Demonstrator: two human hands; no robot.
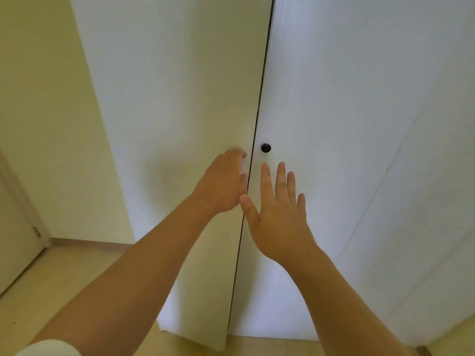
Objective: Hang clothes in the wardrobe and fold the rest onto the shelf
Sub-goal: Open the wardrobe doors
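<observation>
White panels fill our view: we're standing right up against the wardrobe (308, 278), and it takes up the whole middle and right of the picture. Its two tall doors meet in a thin dark seam running top to bottom. The left door (180, 98) stands a touch proud of the right door (334, 86), its bottom corner reaching lower in our view, so it looks slightly ajar. Whatever is inside is hidden from us; only that dark slit shows between the panels.

On the right door, just beside the seam, sits a small round black knob (266, 148).

Now the hands. Our left hand (221, 186) is up at the inner edge of the left door, back of the hand towards us, fingers curled in by the seam at about knob height. The fingertips are blurred, so we cannot tell whether they have hold of anything there. Our right hand (277, 222) is spread flat just below the black knob, fingers (280, 176) straight and apart, pointing up, thumb angled out towards the seam, gripping nothing. Whether the palm actually touches the door we cannot say. Both forearms are bare and reach up from the bottom of the view, and a bit of white sleeve (48, 349) shows at the lower left corner.

Around us, a pale yellowish wall (51, 98) runs off to the left of the wardrobe, a light room door (15, 240) stands at the far left edge, and a pale wood-toned floor (64, 291) lies beneath.
</observation>
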